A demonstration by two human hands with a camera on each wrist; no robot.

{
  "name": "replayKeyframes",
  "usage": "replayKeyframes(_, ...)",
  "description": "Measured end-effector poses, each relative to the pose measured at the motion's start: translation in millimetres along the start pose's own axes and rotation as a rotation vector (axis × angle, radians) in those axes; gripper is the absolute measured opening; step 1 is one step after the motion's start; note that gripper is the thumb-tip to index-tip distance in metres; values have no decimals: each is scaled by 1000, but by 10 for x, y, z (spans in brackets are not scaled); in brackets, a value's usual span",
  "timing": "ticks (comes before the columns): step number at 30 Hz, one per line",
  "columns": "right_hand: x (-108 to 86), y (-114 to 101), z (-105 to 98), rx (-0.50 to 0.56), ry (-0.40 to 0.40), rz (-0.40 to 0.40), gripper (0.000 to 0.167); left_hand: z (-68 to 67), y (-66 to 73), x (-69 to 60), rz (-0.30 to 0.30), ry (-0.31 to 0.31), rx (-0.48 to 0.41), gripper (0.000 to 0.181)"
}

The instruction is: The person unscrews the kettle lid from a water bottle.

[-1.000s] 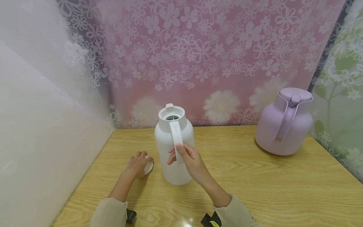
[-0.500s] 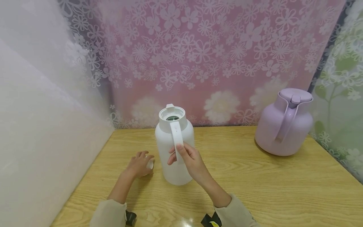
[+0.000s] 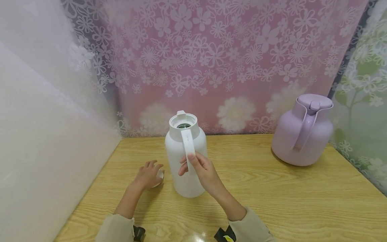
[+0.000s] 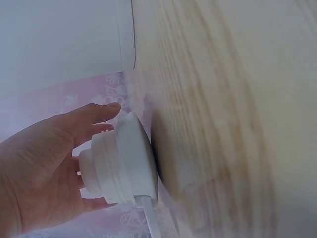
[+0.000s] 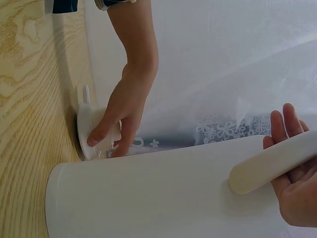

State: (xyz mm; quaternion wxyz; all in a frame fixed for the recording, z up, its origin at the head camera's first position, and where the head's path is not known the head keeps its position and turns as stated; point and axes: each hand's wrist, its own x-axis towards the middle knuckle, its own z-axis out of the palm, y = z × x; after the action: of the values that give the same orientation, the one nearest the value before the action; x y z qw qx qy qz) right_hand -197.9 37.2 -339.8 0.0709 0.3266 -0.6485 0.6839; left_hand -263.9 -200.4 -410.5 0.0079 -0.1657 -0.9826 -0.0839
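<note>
A white vacuum jug stands upright on the table, its mouth uncovered. My right hand grips the jug's handle; in the right wrist view, its fingers reach round behind the handle. To the left of the jug, my left hand has its fingers curved round a white lid. The left wrist view has this lid with its wide face toward the tabletop and its narrower stepped part toward the palm of my left hand. Whether every fingertip touches the lid is hidden.
A lilac jug with its lid on stands at the right rear of the wooden table. A white wall borders the left side, and a pink flowered backdrop rises behind.
The lid has turned from a tilt to lie flatter beside the jug, and my left fingers have shifted over it. My right hand and the white jug have stayed put.
</note>
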Motion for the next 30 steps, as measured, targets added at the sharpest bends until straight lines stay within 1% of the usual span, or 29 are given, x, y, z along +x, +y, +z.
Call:
replayKeyframes(4, -3, -52, -4, 2, 2, 12, 29, -45, 4, -18, 18, 33, -9, 50)
replayKeyframes(7, -12, -160, 8, -9, 2, 12, 29, -103, 1, -44, 35, 56, -30, 52)
replayKeyframes(11, -16, -313, 40, -37, 3, 15, 29, -219, -4, -90, 41, 123, -62, 54)
replayKeyframes(14, -14, -339, 54, -51, 5, 13, 29, -307, 12, -114, 39, 168, -68, 56)
replayKeyframes(19, 4, -155, 38, -25, 14, 15, 28, -427, 76, -134, 36, 180, -56, 59)
replayKeyframes(21, 11, -79, 29, -17, 14, 22, 28, -469, 101, -134, 28, 198, -54, 59)
replayKeyframes(24, 11, -58, 22, -20, 10, 25, 30, -541, 140, -138, 11, 255, -65, 58)
replayKeyframes(26, 7, -72, 12, -31, 10, 36, 32, -609, 176, -154, 5, 307, -59, 56)
replayKeyframes(27, 4, -122, 8, -35, 9, 53, 32, -650, 199, -168, -1, 330, -63, 54)
replayKeyframes(30, -8, -163, -39, -75, 11, 74, 31, -784, 293, -214, -10, 413, -65, 51)
